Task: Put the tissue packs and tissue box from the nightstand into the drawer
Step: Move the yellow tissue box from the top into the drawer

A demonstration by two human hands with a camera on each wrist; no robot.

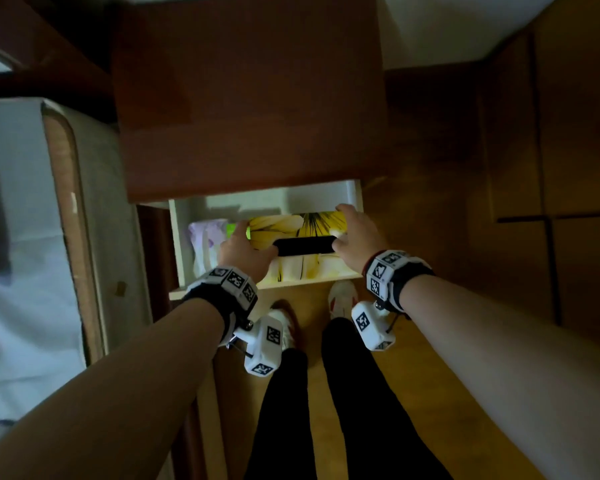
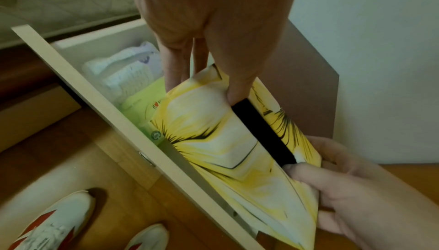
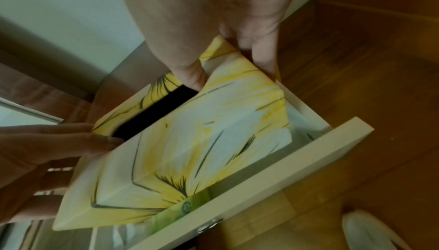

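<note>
Both your hands, left hand (image 1: 245, 249) and right hand (image 1: 355, 237), grip ends of yellow flower-print cardboard tissue box (image 1: 295, 225), frame centre; long axis left-right, near edge tipped into white drawer (image 1: 355, 194).

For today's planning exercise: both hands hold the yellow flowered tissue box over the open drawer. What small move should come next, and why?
Probably lower the tissue box the rest of the way and let go. The left hand and right hand grip its ends, it sits tilted, partly inside the drawer, with a green pack and a white pack already in at the left.
</note>
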